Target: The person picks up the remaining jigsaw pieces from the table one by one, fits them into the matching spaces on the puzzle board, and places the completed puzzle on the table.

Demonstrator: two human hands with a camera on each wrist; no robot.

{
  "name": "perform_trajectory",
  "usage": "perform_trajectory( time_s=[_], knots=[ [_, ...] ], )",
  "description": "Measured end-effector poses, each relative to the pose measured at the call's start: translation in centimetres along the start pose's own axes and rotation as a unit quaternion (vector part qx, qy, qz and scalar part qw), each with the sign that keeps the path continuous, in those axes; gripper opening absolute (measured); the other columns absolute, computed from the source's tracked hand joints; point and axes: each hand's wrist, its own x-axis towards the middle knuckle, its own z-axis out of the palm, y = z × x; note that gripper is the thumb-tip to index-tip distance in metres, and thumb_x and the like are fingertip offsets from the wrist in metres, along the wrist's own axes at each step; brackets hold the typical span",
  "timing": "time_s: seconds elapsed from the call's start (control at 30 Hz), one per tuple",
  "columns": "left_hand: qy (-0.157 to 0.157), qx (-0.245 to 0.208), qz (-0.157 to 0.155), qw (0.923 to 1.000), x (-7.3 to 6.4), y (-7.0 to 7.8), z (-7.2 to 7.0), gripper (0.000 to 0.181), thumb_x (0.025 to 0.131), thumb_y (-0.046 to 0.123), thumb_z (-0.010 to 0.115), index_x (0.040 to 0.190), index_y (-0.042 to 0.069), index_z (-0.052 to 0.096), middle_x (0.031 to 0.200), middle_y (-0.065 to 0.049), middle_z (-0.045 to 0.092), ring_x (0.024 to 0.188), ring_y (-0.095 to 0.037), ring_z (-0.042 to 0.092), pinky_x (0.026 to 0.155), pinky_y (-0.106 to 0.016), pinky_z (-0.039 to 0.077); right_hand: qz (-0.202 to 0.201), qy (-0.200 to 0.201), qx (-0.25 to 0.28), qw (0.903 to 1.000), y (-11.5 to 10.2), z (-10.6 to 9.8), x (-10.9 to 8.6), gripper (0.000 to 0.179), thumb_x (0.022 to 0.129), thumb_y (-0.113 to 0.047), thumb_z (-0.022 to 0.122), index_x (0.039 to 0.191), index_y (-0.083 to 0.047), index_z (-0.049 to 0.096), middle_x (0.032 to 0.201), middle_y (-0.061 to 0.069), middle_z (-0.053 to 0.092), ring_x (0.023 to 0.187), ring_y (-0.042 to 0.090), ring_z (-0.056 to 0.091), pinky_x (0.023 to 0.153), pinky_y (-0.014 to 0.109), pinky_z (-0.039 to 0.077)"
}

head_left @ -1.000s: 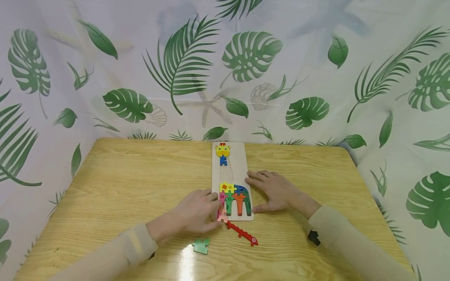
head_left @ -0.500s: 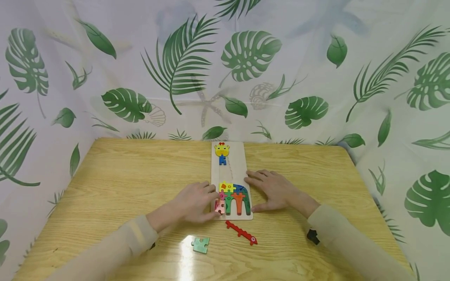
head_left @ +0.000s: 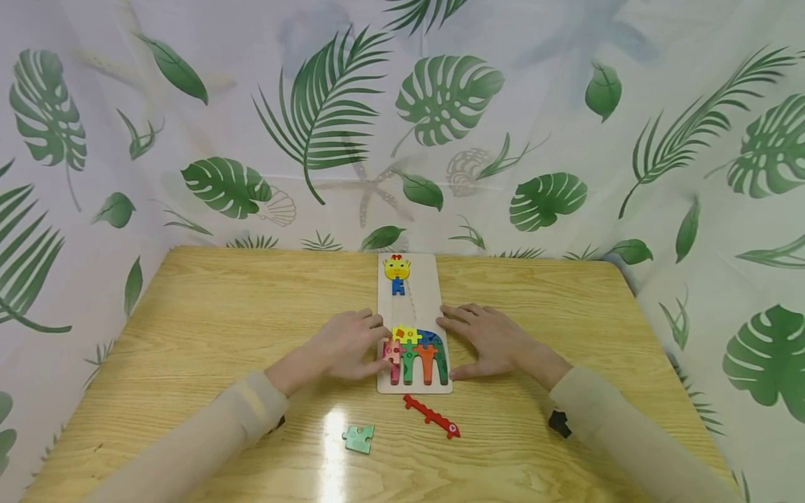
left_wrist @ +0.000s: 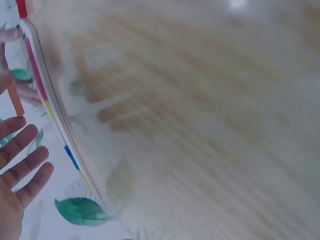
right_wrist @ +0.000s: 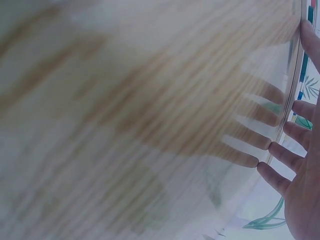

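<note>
My left hand pinches a salmon-pink puzzle piece between thumb and index finger, over the left side of the giraffe puzzle board. Edge-on in the left wrist view, the piece is raised off the board, the other fingers spread. A magenta leg piece shows just below it. My right hand rests with spread fingers along the board's right edge, thumb near the lower corner. Set in the board are a yellow giraffe head, a blue neck piece and several body and leg pieces.
A red, long, bumpy-edged puzzle piece lies on the wooden table in front of the board. Left of it is a green puzzle piece. A leaf-patterned cloth hangs behind the table.
My left hand has moved up along the board's left side with the salmon-pink piece, from the bottom edge to beside the yellow body pieces. The right hand stays put.
</note>
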Motion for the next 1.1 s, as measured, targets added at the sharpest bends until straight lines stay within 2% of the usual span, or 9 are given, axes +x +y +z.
perform_trajectory(
  time_s=[0.17,0.4,0.67,0.93,1.1],
  knots=[
    [-0.012,-0.013,-0.014,0.9997,0.5,-0.8,0.1,0.056,0.099,0.061,0.061,0.131,0.016,0.070,0.128,-0.005,0.072,0.116,-0.022,0.066,0.101,-0.039,0.058,0.000,-0.003,0.006,1.0000,-0.1,-0.2,-0.1,0.106,0.083,-0.092,0.051,0.165,-0.026,0.038,0.174,0.004,0.033,0.152,0.036,0.043,0.121,0.062,0.041],
    [-0.002,-0.016,-0.013,0.9998,1.0,-1.6,0.4,0.055,0.099,0.060,0.062,0.128,0.015,0.072,0.124,-0.005,0.073,0.112,-0.022,0.067,0.097,-0.037,0.059,0.000,-0.001,0.004,1.0000,-0.1,-0.3,-0.2,0.105,0.083,-0.092,0.051,0.164,-0.026,0.038,0.174,0.004,0.034,0.152,0.036,0.044,0.120,0.061,0.041],
    [-0.008,-0.026,-0.026,0.9993,1.8,-2.0,0.2,0.055,0.100,0.059,0.061,0.129,0.015,0.071,0.127,-0.006,0.072,0.117,-0.024,0.067,0.101,-0.040,0.058,-0.001,-0.004,0.005,1.0000,0.0,-0.1,-0.1,0.106,0.083,-0.093,0.049,0.165,-0.026,0.037,0.174,0.004,0.033,0.153,0.036,0.043,0.121,0.062,0.040],
    [-0.001,-0.027,-0.035,0.9990,2.5,-2.4,0.4,0.054,0.099,0.060,0.062,0.128,0.015,0.072,0.125,-0.006,0.072,0.112,-0.023,0.068,0.096,-0.038,0.060,0.001,-0.005,0.008,1.0000,0.1,0.0,-0.1,0.106,0.083,-0.093,0.049,0.165,-0.027,0.037,0.174,0.004,0.032,0.152,0.036,0.043,0.120,0.063,0.041],
    [-0.002,-0.035,-0.045,0.9984,2.9,-2.7,0.7,0.054,0.100,0.059,0.061,0.130,0.015,0.071,0.128,-0.006,0.071,0.116,-0.023,0.067,0.099,-0.039,0.059,0.000,-0.004,0.003,1.0000,0.2,0.1,-0.1,0.107,0.083,-0.095,0.046,0.165,-0.028,0.037,0.174,0.004,0.033,0.152,0.036,0.043,0.120,0.062,0.041]
  ],
)
